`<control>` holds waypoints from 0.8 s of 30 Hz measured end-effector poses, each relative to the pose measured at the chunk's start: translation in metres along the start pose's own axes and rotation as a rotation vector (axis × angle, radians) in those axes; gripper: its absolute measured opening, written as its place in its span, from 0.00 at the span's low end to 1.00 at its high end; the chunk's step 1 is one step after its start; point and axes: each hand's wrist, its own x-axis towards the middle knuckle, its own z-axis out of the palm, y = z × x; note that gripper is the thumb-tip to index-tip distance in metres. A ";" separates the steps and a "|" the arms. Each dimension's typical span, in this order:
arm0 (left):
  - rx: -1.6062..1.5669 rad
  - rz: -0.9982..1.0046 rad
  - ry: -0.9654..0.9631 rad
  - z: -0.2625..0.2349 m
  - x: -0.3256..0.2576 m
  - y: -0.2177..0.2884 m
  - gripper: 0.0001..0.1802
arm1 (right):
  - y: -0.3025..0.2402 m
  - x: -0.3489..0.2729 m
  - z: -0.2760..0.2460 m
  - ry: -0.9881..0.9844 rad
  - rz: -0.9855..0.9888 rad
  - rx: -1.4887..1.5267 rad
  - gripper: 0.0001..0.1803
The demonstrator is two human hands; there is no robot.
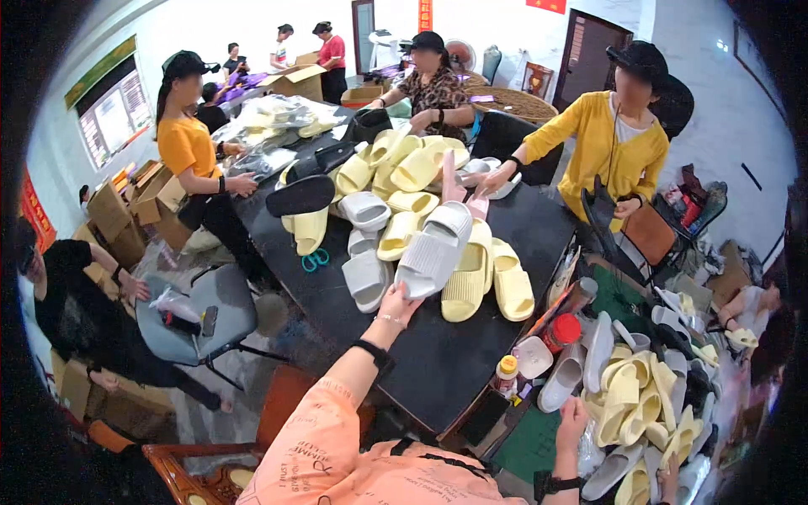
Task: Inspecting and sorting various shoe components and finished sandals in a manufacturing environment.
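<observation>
My left hand [397,308] grips a grey ribbed slide slipper [435,248] by its near end, holding it up over the black table [429,364]. Behind and beside it lies a heap of pale yellow slippers [418,168], with grey slippers [366,282] on its left side. Two yellow slippers [512,286] lie just right of the grey one. My right hand [571,421] is closed, its fingers curled with nothing visible in them. It is beside a second pile of yellow and grey slippers [631,396] at the lower right.
Teal-handled scissors [316,260] lie on the table's left part. A red-lidded jar [562,332] and a yellow-capped bottle [507,370] stand near my right arm. Co-workers stand around the table; one in yellow [602,139] reaches into the heap. A grey chair [202,311] is at left.
</observation>
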 end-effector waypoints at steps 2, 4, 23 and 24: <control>-0.014 -0.030 -0.095 0.007 -0.019 0.000 0.16 | -0.006 0.011 0.016 -0.105 -0.037 -0.003 0.11; -0.071 -0.084 -0.260 0.012 -0.042 0.006 0.18 | -0.035 0.025 0.041 -0.181 -0.032 0.004 0.08; 0.154 -0.787 -0.664 0.044 -0.167 -0.092 0.16 | -0.040 -0.009 0.000 -0.061 0.309 1.129 0.33; 0.311 -0.718 -0.654 0.041 -0.165 -0.089 0.15 | -0.059 -0.010 -0.018 0.019 0.328 1.097 0.33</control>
